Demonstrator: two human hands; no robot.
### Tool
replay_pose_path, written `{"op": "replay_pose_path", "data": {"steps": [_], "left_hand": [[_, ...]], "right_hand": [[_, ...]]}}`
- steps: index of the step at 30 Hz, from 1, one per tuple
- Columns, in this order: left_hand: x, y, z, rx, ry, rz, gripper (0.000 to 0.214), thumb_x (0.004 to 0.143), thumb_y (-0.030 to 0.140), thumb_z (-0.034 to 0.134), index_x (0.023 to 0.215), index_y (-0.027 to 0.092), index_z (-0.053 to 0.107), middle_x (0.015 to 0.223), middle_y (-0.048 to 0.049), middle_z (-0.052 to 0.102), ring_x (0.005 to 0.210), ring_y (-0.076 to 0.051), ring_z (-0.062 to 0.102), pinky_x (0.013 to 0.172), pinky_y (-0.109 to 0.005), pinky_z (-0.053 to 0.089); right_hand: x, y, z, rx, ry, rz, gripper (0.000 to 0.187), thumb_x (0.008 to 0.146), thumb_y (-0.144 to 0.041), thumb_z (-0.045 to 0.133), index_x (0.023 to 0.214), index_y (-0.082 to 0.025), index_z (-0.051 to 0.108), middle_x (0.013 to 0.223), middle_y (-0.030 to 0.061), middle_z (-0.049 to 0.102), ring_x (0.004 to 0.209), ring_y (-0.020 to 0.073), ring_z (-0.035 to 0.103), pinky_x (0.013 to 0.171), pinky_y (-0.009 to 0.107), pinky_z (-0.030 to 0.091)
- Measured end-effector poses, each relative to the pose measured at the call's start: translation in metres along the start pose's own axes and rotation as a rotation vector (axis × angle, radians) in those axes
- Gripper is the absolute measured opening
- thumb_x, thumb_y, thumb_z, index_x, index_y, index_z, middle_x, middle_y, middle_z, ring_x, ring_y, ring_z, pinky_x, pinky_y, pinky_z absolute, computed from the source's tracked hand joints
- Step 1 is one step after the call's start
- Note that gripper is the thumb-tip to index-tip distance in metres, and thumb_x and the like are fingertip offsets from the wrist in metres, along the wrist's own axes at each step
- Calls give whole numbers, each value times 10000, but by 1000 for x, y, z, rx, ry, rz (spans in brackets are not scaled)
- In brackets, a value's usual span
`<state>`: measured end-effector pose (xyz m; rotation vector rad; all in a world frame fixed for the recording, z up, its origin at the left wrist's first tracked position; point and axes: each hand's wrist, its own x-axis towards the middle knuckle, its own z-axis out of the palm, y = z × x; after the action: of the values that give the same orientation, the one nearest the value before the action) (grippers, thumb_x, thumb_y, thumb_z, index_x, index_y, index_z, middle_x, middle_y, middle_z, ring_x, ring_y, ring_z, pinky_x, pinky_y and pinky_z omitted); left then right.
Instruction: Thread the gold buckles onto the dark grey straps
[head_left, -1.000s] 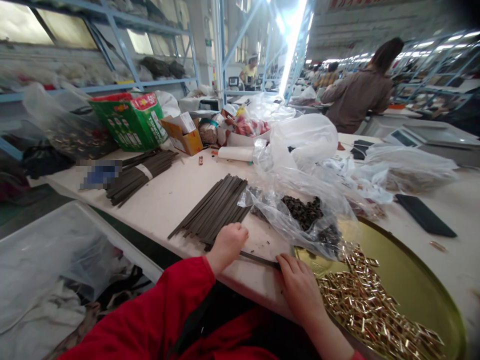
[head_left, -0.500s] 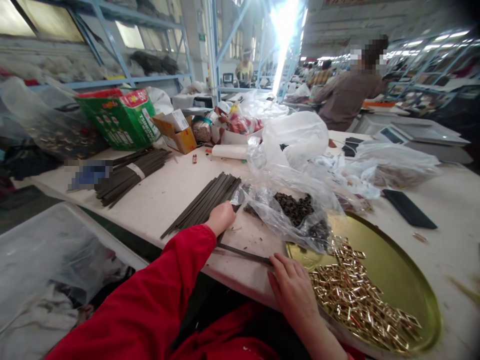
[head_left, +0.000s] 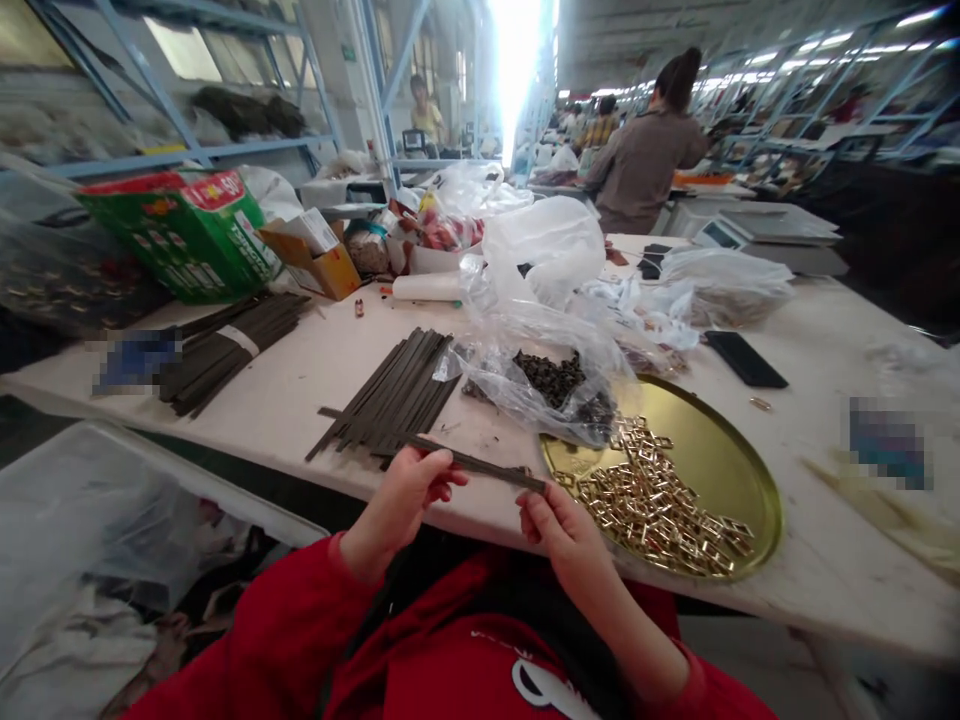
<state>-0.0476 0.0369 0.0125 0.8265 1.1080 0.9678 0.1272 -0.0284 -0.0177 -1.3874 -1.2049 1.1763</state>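
Observation:
A dark strip [head_left: 487, 468] stretches between both hands just above the table's front edge. My left hand [head_left: 411, 492] pinches it toward its left end, thumb on top. At the other end, my right hand [head_left: 556, 515] grips the tip between thumb and fingers. Behind my left hand lies a loose spread of similar dark strips [head_left: 394, 390]. A round gold tray [head_left: 739, 440] sits to the right of my right hand, with many gold rectangular buckles [head_left: 667, 510] heaped in it. Small dark pieces [head_left: 555, 378] show inside an opened clear plastic bag [head_left: 480, 375] beyond the strip.
A banded bundle of dark strips [head_left: 225, 350] lies at the left, before a green carton [head_left: 180, 235]. A black flat object [head_left: 746, 359] rests beyond the tray. A scale [head_left: 765, 235] stands at the back right. One person [head_left: 645, 160] is behind the table.
My left hand has drawn back from the strip pile toward me and now holds the strip. My right hand has lifted its end off the table edge. The camera view has shifted rightward.

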Motion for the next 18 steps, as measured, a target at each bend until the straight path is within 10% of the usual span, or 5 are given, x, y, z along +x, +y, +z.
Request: {"op": "replay_pose_path", "data": {"steps": [18], "left_hand": [[-4,-47,4,-218,50,-275,313,608,299,651,808,167,451,714,20,575,649,-106,571,481,-180,354]], "right_hand": [[9,18,-2,479,97,372,202,738,-358,591,710,-194,476,574,-49,471,505,94,393,517,233,313]]}}
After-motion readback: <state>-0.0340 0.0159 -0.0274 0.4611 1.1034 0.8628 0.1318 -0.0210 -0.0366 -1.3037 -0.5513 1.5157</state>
